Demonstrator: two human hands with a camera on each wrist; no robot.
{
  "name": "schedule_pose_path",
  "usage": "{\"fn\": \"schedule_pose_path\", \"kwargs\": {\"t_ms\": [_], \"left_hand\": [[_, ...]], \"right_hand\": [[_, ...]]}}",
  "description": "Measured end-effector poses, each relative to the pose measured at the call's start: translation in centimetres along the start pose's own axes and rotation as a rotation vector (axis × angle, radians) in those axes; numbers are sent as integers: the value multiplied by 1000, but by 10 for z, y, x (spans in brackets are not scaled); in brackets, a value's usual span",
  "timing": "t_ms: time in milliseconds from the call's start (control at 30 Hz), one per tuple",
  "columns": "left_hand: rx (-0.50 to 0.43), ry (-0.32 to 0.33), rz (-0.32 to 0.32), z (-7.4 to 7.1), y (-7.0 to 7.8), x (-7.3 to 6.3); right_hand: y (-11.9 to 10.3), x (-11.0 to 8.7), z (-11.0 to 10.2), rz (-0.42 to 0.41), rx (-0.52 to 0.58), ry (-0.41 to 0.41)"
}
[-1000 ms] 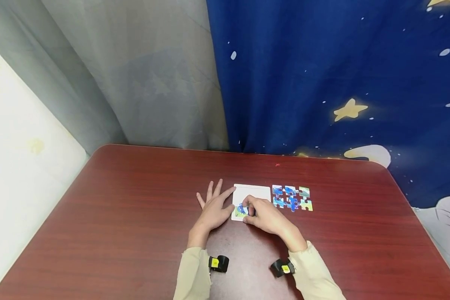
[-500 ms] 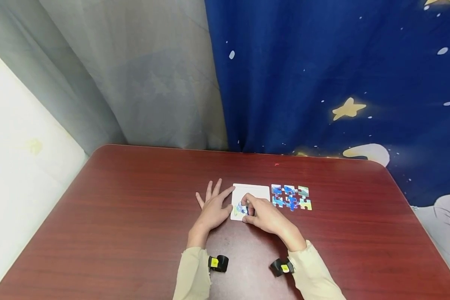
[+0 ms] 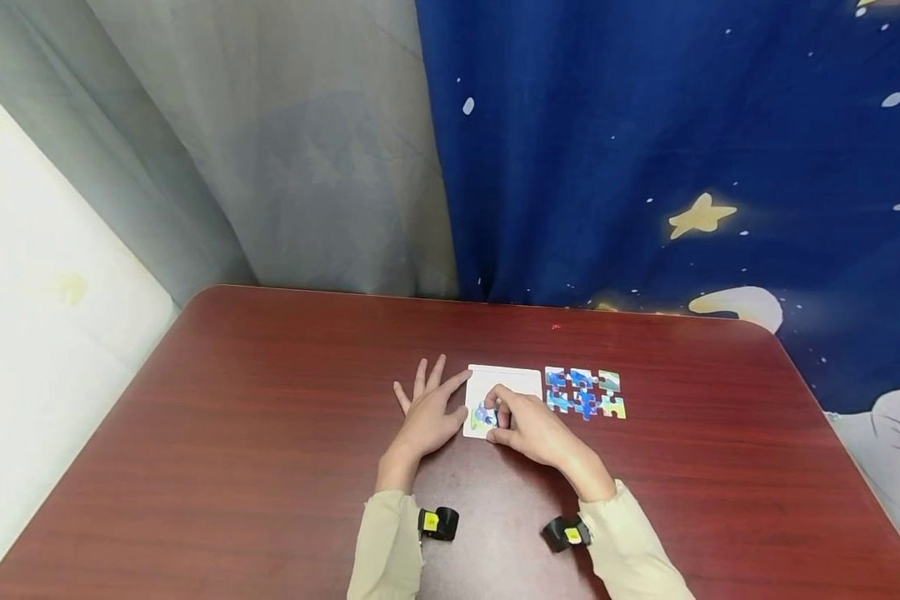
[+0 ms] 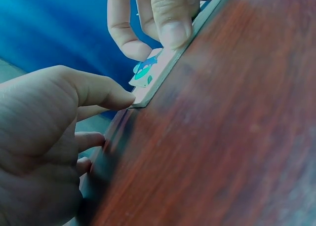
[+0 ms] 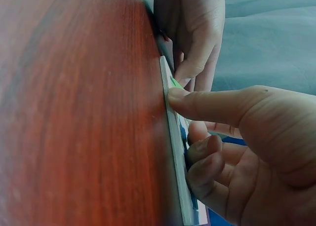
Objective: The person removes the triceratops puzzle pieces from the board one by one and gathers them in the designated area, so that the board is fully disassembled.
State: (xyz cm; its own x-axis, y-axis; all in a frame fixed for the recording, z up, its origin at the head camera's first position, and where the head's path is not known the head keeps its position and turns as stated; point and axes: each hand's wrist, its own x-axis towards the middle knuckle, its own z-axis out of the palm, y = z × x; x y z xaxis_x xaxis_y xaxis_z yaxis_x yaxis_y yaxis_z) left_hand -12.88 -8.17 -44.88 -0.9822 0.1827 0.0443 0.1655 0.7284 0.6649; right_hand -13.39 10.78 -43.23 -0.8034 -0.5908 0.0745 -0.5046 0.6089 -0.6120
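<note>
A small white puzzle board [image 3: 521,379] lies on the dark red table, between the two hands. In its near left corner is a blue and green puzzle piece [image 3: 483,416], which looks slightly tilted off the board in the left wrist view. My right hand [image 3: 534,431] pinches at this piece from the right, its thumb [image 5: 185,100] low at the board's near edge and its other fingers curled. With fingers spread, my left hand [image 3: 426,422] rests beside the board, thumb and index fingertip at its left edge. The right hand covers part of the piece and board.
Right of the board, several loose blue and green puzzle pieces [image 3: 585,393] lie in two rows. A small red speck [image 3: 556,327] is near the table's far edge. Grey and blue curtains [image 3: 570,150] hang behind the table [image 3: 270,433].
The puzzle piece under the right fingers has turned paler with glare, as if its tilt has changed slightly. Both hands stay in nearly the same place.
</note>
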Motion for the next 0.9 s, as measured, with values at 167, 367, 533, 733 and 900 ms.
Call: {"fn": "schedule_pose_path", "kwargs": {"t_ms": [167, 367, 533, 733, 900], "left_hand": [[-1, -8, -9, -1, 1, 0], [-4, -1, -4, -1, 0, 0], [-8, 1, 0, 0, 0, 0], [-9, -3, -6, -2, 0, -1], [-6, -2, -4, -2, 1, 0]], "right_hand": [[-2, 1, 1, 23, 13, 13], [-3, 2, 3, 8, -23, 44], [-4, 2, 3, -6, -49, 65], [-3, 1, 2, -12, -48, 68], [-2, 1, 2, -21, -50, 79]]}}
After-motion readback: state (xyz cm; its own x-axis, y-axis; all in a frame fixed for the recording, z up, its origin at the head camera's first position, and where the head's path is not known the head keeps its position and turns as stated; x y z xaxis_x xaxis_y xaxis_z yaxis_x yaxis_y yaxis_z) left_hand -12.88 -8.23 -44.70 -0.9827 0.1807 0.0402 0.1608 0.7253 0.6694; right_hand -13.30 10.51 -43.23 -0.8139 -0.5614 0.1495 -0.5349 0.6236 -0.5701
